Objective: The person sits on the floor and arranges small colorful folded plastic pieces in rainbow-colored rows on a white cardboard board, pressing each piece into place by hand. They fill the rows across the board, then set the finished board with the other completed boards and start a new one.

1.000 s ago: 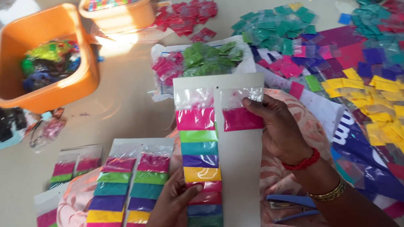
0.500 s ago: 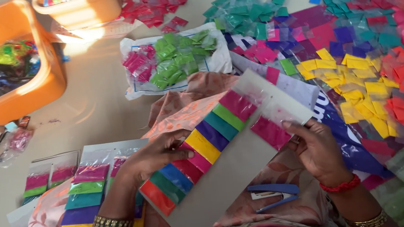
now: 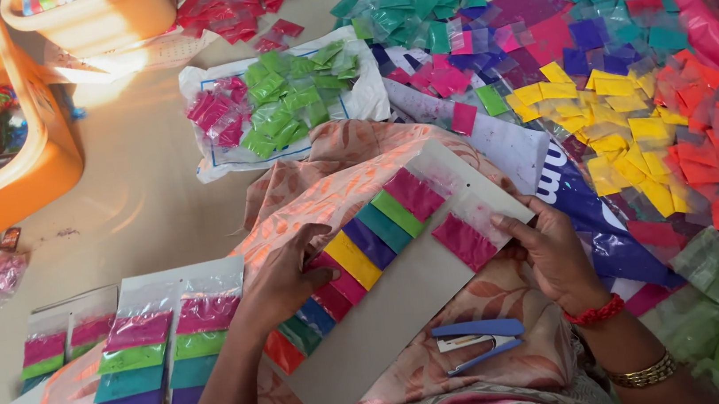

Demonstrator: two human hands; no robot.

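Note:
A grey cardboard card lies tilted across my lap, with a row of small packets of coloured powder fixed along it. My left hand presses on the lower part of that row, fingers curled over the card's edge. My right hand holds the card's right edge and pins a single magenta packet under the thumb, beside the top of the row. A blue stapler rests on my lap just below the card.
Finished cards with coloured packet rows lie at lower left. Loose packets cover the floor: yellow, orange-red, green on a white bag, teal. An orange tub stands at left, a second one behind.
The card has swung from upright to slanted across my lap. My left hand moved up onto the packet row. The magenta packet has come down onto the card beside the row.

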